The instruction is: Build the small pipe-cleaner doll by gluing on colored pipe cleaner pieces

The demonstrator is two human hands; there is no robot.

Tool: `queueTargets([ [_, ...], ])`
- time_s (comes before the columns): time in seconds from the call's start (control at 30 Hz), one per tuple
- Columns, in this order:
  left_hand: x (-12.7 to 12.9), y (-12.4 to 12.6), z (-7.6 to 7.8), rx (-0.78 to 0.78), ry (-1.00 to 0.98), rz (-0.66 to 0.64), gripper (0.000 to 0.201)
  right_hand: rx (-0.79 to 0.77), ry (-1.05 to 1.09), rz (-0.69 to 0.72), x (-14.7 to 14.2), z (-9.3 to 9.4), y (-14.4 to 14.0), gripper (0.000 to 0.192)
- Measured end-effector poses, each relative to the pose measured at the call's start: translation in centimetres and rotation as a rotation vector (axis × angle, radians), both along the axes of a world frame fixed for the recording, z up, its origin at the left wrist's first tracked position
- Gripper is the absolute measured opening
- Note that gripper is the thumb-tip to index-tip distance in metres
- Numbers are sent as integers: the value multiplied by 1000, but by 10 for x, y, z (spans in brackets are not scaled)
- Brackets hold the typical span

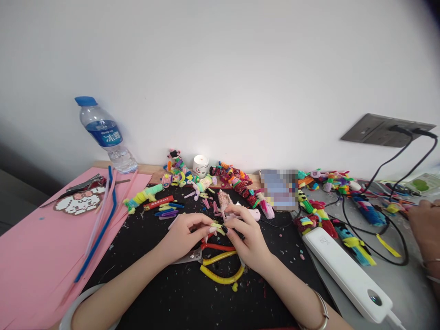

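A short yellow-green pipe cleaner piece [217,226] is pinched between the fingertips of both hands over the black mat [147,284]. My left hand [185,233] holds it from the left, fingers closed. From the right, my right hand [249,238] grips it between thumb and fingers. Just below the hands lie scissors [222,278] with red and yellow handles, partly covered by my right hand. Cut blue and purple pipe cleaner pieces [167,213] rest left of the hands, near a red stick-shaped packet [159,202]. A yellow-green pipe cleaner figure [146,196] lies behind them.
Several colourful pipe cleaner figures [240,185] line the back. A water bottle [105,133] leans at the wall; long pipe cleaners [98,238] lie on pink sheets [41,243]. At right are a white power bank [343,275], black cables [405,247] and another person's hand [426,229].
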State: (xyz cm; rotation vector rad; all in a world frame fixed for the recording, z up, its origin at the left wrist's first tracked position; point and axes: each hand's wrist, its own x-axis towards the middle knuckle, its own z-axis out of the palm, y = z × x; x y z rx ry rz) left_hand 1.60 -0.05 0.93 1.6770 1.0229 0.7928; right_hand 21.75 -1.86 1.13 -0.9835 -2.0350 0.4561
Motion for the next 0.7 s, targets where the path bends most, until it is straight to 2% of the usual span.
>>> queueTargets([
  [0.3, 2, -3, -2, -156, -29, -51, 18, -10, 42, 45, 1, 2, -1, 18],
  [0.53, 3, -5, -2, -178, 5, -213, 22, -5, 58, 92, 0, 4, -3, 18],
  [0.7, 1, -3, -3, -125, -1, -115, 18, 0, 65, 55, 1, 4, -1, 19],
])
